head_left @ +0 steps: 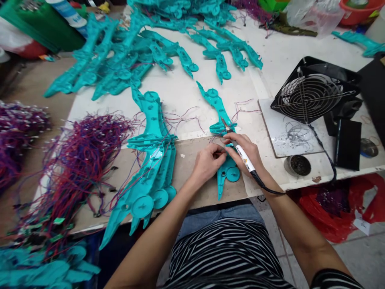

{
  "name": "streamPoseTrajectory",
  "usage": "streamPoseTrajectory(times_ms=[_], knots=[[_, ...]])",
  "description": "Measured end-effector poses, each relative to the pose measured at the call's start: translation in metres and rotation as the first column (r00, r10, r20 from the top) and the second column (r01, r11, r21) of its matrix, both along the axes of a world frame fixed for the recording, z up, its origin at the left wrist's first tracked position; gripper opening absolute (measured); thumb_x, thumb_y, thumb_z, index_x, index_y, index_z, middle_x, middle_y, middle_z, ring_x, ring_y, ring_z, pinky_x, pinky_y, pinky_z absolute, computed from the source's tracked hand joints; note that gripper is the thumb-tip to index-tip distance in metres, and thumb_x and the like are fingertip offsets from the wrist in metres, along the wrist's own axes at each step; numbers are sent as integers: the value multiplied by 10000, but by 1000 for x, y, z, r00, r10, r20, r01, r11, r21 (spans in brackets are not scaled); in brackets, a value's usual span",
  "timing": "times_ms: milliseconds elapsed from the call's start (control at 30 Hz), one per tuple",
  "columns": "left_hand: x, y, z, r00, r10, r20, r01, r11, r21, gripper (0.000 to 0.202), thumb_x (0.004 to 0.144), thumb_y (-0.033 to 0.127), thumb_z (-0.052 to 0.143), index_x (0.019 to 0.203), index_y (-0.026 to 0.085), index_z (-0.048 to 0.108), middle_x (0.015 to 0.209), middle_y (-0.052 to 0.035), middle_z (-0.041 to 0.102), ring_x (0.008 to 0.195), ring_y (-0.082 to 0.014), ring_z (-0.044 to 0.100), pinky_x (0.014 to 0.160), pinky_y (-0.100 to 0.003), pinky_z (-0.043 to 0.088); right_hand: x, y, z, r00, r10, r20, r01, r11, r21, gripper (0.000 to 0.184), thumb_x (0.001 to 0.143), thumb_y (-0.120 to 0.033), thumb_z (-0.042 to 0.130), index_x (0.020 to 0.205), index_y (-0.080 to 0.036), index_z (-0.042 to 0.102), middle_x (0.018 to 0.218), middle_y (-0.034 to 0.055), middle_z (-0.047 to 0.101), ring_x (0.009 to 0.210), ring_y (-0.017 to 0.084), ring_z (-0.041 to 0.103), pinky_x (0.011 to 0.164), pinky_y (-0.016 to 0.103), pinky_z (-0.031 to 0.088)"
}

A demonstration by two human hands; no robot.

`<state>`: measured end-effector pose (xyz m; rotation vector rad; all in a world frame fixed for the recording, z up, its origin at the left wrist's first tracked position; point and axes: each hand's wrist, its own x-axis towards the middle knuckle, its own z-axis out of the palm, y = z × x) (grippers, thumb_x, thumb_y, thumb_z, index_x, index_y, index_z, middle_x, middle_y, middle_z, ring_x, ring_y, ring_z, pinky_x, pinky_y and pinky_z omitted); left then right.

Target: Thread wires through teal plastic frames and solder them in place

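A single turquoise plastic part point(219, 109) lies lengthwise before me at the table's front edge, with thin red and purple wires trailing from its middle. My right hand point(247, 149) is closed around a white soldering iron point(243, 155), whose metal tip points up and away over the part's crosspiece. Over the lower half of the part, my left hand point(210, 161) is pinched, its fingertips close to those of the right hand. What sits between the left fingertips is too small to make out. To the left lies a stack of similar turquoise parts point(152, 120).
Bundled red and purple wires point(87, 148) cover the left side. More turquoise parts point(120, 60) are piled at the back. On the right stand a black fan point(306, 94), a white board point(288, 138) with wire scraps, a small round tin point(297, 165) and a black box point(348, 144).
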<state>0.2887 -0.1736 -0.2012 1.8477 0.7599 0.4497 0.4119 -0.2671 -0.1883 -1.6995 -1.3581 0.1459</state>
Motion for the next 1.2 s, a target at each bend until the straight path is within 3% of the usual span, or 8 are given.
streamPoseTrajectory(times_ms=[133, 300, 433, 533, 700, 900, 1200], knots=[[0, 3, 3, 1000, -17, 10, 17, 999, 51, 101, 761, 205, 599, 809, 151, 670, 742, -11, 645, 661, -121, 554, 613, -243, 434, 0, 4, -2, 1000, 11, -16, -11, 1000, 5, 280, 851, -143, 573, 1100, -255, 632, 1051, 3, 706, 915, 165, 651, 870, 318, 533], [2, 8, 10, 997, -14, 72, 21, 994, -103, 111, 794, 227, 586, 779, 153, 668, 732, -17, 651, 661, -119, 559, 611, -239, 451, 0, 0, -4, 997, -55, -58, 55, 998, 14, 240, 864, -187, 582, 1087, -252, 643, 991, 7, 704, 882, 163, 655, 837, 306, 536], [10, 13, 11, 997, -2, 81, 16, 984, -176, 91, 767, 232, 637, 737, 154, 673, 715, -12, 662, 666, -123, 579, 633, -244, 468, 1, -18, -3, 983, -171, -66, 178, 976, 123, 288, 915, -286, 557, 1191, -246, 630, 906, 23, 693, 870, 177, 649, 834, 340, 540], [18, 16, 8, 998, 7, 66, 2, 990, -139, 64, 734, 214, 663, 708, 156, 674, 713, -10, 668, 679, -131, 590, 645, -248, 472, -1, -40, 0, 973, -225, -50, 231, 947, 223, 311, 929, -282, 535, 1218, -224, 632, 920, 47, 694, 849, 183, 647, 797, 355, 542], [27, 17, 5, 999, -45, -4, 45, 998, -33, 52, 714, 173, 647, 664, 159, 650, 687, -3, 657, 687, -137, 589, 666, -258, 455, -10, -66, 0, 969, -245, -26, 242, 927, 287, 174, 858, -116, 593, 967, -195, 703, 822, 47, 712, 763, 175, 659, 679, 327, 545], [30, 17, 6, 998, -39, -51, 41, 999, 23, 55, 715, 165, 632, 660, 165, 629, 681, 0, 656, 670, -137, 587, 652, -259, 451, -12, -66, -4, 979, -199, -40, 202, 937, 287, 188, 840, -47, 572, 909, -166, 700, 781, 64, 712, 719, 164, 641, 633, 318, 538], [32, 15, 7, 998, -24, -62, 26, 999, 37, 61, 705, 192, 624, 649, 170, 612, 681, -7, 646, 669, -139, 580, 649, -266, 444, -11, -63, -4, 984, -176, -29, 178, 948, 265, 186, 844, -95, 563, 888, -178, 724, 737, 55, 702, 696, 177, 638, 616, 325, 538]])
